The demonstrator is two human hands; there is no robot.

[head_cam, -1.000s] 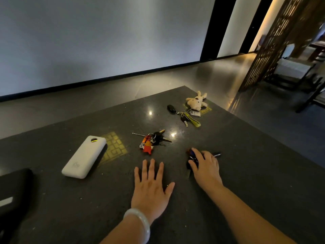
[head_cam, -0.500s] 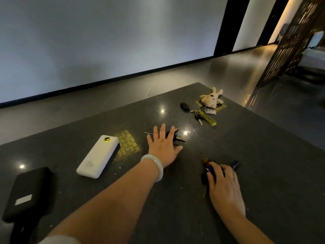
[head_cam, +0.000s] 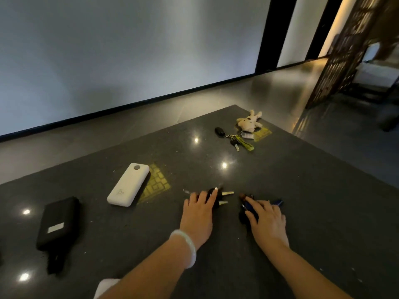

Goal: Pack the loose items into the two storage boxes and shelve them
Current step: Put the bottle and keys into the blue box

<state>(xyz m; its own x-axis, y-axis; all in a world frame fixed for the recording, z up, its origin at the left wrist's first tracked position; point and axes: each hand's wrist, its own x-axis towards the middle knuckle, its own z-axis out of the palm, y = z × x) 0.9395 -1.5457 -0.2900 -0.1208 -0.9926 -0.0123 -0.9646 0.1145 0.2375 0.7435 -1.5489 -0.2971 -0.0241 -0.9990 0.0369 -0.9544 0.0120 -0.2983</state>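
On the dark stone table [head_cam: 302, 212], my left hand [head_cam: 198, 212] lies flat on a bunch of keys [head_cam: 225, 196]; two key blades stick out to its right. My right hand [head_cam: 267, 221] rests on a second bunch with a blue and black fob [head_cam: 248, 206], its fingers spread over it. A white power bank [head_cam: 128, 184] lies to the left. A black zip case [head_cam: 58, 221] sits near the left edge. Farther back, a third key bunch with a black fob and a yellow-green strap [head_cam: 235, 139] lies next to a small plush dog [head_cam: 248, 121].
The table's far edge and right edge drop to a glossy grey floor [head_cam: 248, 91]. A pale wall runs behind it. A wooden lattice screen [head_cam: 345, 50] and a seat stand at the far right. Yellow patterned squares [head_cam: 157, 182] mark the tabletop.
My left hand reached out to the middle key bunch, then pulled back toward me with the bunch under it. The right hand stayed on the blue-fob bunch. The camera view shifted.
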